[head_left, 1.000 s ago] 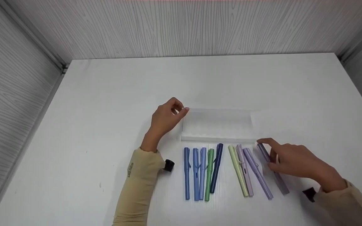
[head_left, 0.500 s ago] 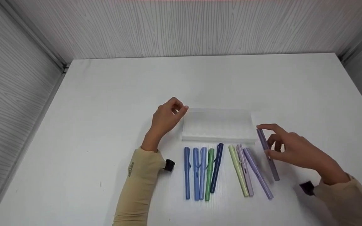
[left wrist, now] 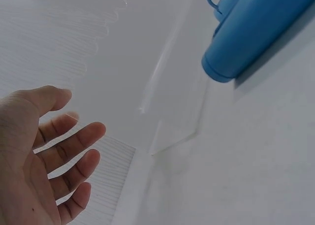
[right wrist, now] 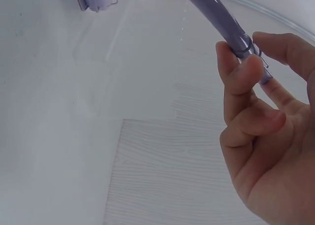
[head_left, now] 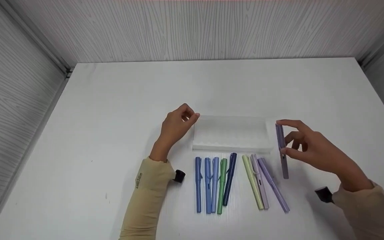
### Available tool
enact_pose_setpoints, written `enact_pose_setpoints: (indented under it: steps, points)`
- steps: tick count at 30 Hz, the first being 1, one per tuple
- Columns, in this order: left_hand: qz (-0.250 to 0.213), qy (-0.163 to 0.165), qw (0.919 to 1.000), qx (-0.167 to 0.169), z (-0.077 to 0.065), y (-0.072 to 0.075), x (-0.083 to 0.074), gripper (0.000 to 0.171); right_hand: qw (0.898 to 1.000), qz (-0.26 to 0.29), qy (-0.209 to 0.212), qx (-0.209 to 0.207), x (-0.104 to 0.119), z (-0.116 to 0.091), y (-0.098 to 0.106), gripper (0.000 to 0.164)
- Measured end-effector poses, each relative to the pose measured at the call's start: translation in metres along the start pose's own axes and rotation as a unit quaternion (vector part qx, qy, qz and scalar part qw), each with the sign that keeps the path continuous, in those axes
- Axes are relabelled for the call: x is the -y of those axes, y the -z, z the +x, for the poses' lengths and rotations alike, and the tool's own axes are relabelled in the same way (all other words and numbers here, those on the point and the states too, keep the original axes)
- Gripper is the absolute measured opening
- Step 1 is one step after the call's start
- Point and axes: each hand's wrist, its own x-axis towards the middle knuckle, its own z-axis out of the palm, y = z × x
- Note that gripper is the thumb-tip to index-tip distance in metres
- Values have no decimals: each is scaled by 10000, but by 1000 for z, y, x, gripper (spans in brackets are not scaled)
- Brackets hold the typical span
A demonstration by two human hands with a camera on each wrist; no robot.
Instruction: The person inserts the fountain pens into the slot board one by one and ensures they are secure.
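My right hand (head_left: 312,150) holds a dark purple pen (head_left: 281,151) with a clip, its thumb and fingers on the cap half. The pen is lifted and nearly upright in the head view, just right of a clear plastic tray (head_left: 232,147) with a scalloped ridge inside. At the tray's back left corner, my left hand (head_left: 177,123) pinches the thin wall between thumb and index finger. The left wrist view shows this thumb (left wrist: 51,98) at the see-through edge, the other fingers loosely bent.
In front of the tray lie blue pens (head_left: 198,185), a green pen (head_left: 222,186) and a navy pen (head_left: 229,180). Farther right are a yellow-green pen (head_left: 253,181) and two lilac pens (head_left: 273,185). Wood-grain panels (head_left: 192,30) border the white table (head_left: 112,100).
My right hand has raised the dark purple pen off the table, moved it away from me and turned it more upright. The left hand stays at the tray's corner.
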Motion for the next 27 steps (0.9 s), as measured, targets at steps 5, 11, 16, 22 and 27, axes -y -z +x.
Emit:
enact_pose_setpoints:
  steps: [5,11,16,22,27]
  points:
    - [114,-67,9999,-50,1,-1,2,24,9996,56,-172,-200,2,3,1,70]
    - [204,5,9998,-23,0,-1,1,25,9978,204,-92,-617,0,9,1,71]
    - [177,-86,9998,-60,0,-1,1,24,9945,293,3,-1002,-3,16,-3,69]
    - [235,-191,9995,-80,-2,0,0,23,9904,315,-25,-1344,-9,22,-9,67]
    - [250,-245,9994,-86,-2,0,1,24,9860,407,-75,-1618,-13,27,-15,65]
